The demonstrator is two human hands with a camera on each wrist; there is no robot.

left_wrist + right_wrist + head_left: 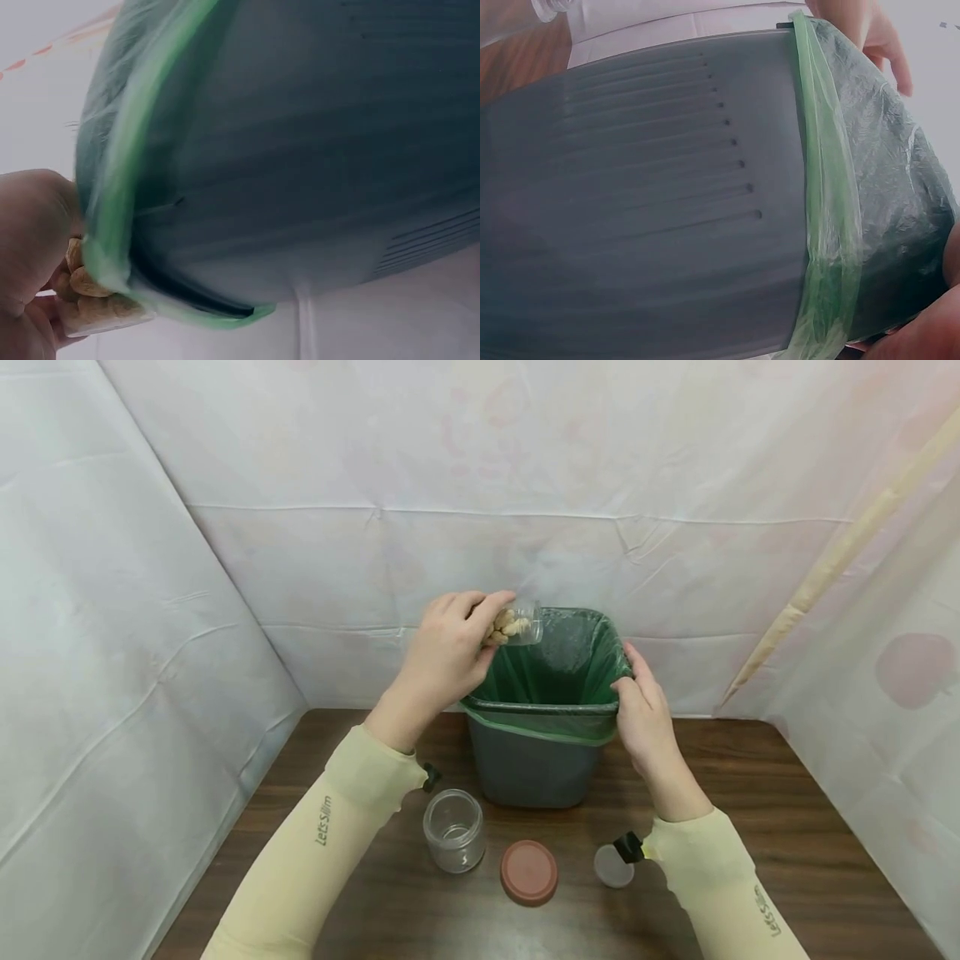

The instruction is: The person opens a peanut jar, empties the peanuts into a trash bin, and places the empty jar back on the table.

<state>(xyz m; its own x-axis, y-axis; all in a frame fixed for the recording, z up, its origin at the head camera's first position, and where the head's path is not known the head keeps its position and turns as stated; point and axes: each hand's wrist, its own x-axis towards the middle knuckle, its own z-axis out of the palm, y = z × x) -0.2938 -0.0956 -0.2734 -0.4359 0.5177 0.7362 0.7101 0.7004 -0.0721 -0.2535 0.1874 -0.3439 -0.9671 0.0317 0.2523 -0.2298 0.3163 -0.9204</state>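
My left hand [447, 643] holds a small clear jar [531, 622] tipped on its side above the left part of the bin's opening. Tan pieces that look like peanuts [90, 285] lie inside the jar. The grey trash bin [536, 768] stands upright, lined with a green bag [577, 668] folded over its rim. At the bin's right edge, my right hand [647, 718] grips the rim and bag, thumb toward the opening. Part of the jar is hidden by the left fingers.
On the wooden table [360, 893], in front of the bin, stand an open clear jar [454, 831], a reddish-brown lid [528, 872] and a small whitish round lid [613, 867]. A pale cloth wall [450, 552] rises behind the bin.
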